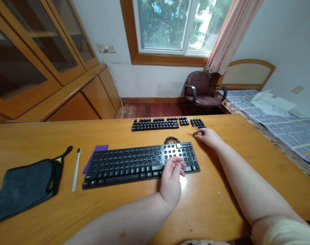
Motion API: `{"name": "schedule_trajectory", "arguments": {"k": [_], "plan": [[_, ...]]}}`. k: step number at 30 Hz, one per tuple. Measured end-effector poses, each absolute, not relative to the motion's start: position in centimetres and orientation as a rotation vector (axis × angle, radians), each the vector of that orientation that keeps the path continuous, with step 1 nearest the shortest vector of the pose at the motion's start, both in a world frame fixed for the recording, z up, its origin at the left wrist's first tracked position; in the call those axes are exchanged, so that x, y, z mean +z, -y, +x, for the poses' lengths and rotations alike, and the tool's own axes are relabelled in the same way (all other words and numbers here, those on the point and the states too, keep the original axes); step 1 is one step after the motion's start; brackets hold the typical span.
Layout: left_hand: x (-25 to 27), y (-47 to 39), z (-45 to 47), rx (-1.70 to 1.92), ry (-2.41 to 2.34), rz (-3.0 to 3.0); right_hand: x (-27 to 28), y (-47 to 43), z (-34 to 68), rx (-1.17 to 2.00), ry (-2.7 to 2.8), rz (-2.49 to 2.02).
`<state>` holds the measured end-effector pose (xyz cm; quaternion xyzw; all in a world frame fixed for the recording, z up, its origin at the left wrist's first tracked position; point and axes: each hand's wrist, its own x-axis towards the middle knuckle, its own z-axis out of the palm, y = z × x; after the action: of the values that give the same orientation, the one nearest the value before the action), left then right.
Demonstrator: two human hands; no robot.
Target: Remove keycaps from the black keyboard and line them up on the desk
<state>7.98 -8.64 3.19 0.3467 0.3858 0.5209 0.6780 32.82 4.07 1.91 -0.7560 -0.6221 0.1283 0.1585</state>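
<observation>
A black keyboard (124,166) lies on the desk with most of its keycaps off; the bottom row and a few others remain. My left hand (171,182) rests over its right part, fingers curled in and closed; whatever they hold, if anything, is hidden. My right hand (211,136) reaches to the far side, closed on a small keycap puller (198,132) with a dark handle and thin metal prongs. Its tip is at the removed number-pad keycaps (198,122). Left of these, the other loose keycaps (155,125) stand in rows like a keyboard layout.
A purple cloth (96,154) lies partly under the keyboard, and its coiled cable (171,140) sits behind it. To the left are a white-handled brush (76,170) and a dark grey cloth (24,185). A chair (202,90) and bed (277,109) stand beyond the desk (246,153).
</observation>
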Motion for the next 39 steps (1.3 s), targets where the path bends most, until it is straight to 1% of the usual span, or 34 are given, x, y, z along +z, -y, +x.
{"name": "schedule_trajectory", "arguments": {"k": [14,26,39], "plan": [[3.1,8.6,8.1,1.142,-0.885,0.833,1.7,-3.9,32.4,0.225,1.791,-2.174],[3.1,9.0,8.3,1.132,-0.893,0.833,1.1,-4.5,31.8,-0.033,1.782,-2.310],[3.3,8.9,8.3,1.121,-0.908,0.838,1.2,-4.5,31.9,0.016,1.740,-2.310]]}}
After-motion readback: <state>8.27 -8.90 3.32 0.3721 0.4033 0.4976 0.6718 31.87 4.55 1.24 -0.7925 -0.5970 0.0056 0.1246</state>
